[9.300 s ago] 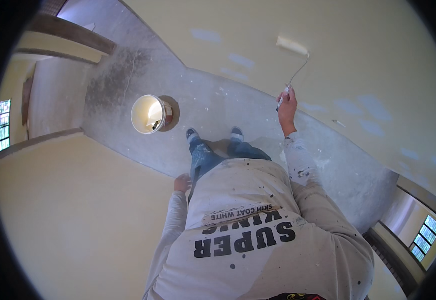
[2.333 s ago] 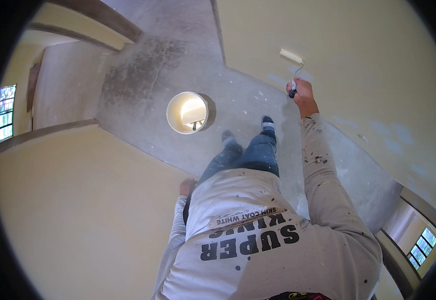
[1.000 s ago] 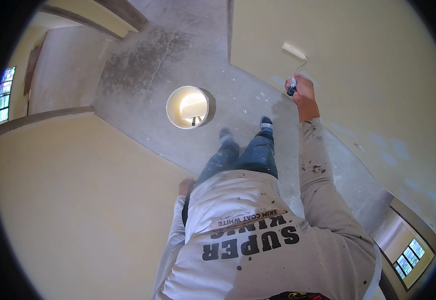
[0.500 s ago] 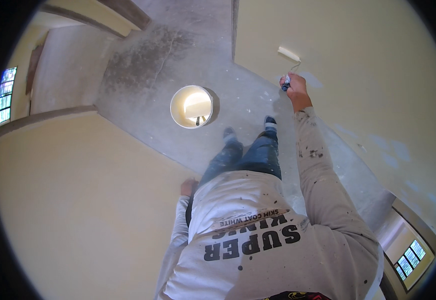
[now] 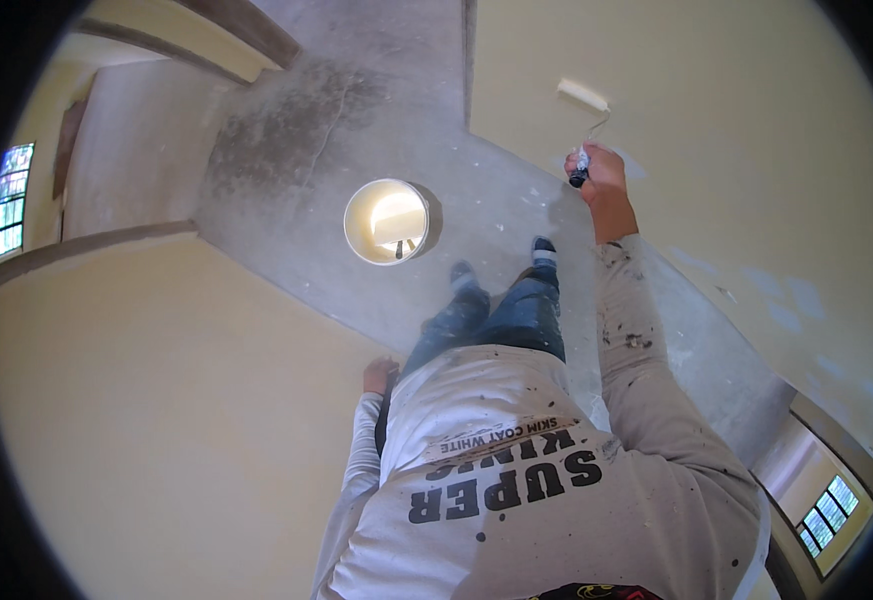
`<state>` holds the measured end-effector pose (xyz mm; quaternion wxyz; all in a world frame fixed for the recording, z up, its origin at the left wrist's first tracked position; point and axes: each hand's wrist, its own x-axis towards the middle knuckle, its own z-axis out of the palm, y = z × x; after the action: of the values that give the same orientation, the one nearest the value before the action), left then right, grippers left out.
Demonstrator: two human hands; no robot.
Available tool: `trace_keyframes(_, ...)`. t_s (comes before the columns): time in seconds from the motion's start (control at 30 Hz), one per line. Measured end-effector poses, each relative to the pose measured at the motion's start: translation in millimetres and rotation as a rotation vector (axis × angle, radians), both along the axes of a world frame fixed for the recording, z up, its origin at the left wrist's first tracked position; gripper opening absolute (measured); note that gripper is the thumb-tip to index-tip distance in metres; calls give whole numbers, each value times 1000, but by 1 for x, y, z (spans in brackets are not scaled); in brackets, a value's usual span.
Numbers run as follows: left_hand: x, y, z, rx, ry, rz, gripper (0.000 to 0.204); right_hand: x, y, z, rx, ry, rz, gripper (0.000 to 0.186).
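Pretty simple setup: a cream paint roller with a thin wire frame [image 5: 583, 96] is being held at a smooth cream wall [image 5: 716, 130], far right, its dark handle being gripped by the right hand [image 5: 602, 167], fingers curled round. The left hand [image 5: 379, 375] is being held low, nearer, by the left hip; can't tell what its fingers are doing. A round white bucket [image 5: 358, 222] is being supported by the grey concrete floor [image 5: 496, 190], left of the roller.

From here I see a barred window [image 5: 10, 203] far left — another window [image 5: 828, 515] lower right — and a dark-patched grey floor [image 5: 286, 245].
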<state>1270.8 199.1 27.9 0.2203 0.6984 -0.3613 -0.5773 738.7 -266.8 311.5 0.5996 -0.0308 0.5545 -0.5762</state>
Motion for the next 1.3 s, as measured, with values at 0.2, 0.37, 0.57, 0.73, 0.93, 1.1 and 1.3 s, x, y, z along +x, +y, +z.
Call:
trace_keyframes(0.2,13,10,6,-87,-66,-22,28,12,-5,-17,38,33,-33,7)
trace_keyframes(0.37,2,-8,30,-146,-215,-252,22,-10,-17,-58,54,42,-43,5)
trace_keyframes(0.57,6,-7,30,-323,-530,-663,25,10,15,36,-11,37,-33,7)
trace_keyframes(0.73,6,-8,0,-92,26,-25,26,-3,16,22,-45,81,-17,8)
trace_keyframes(0.93,6,-28,9,106,16,61,30,4,18,28,-71,30,-19,8)
trace_keyframes(1.1,7,-28,28,-37,-61,-144,30,-2,0,-17,-29,-15,-48,10)
trace_keyframes(1.3,8,-37,44,181,-99,-43,29,-3,8,-5,-48,44,-50,11)
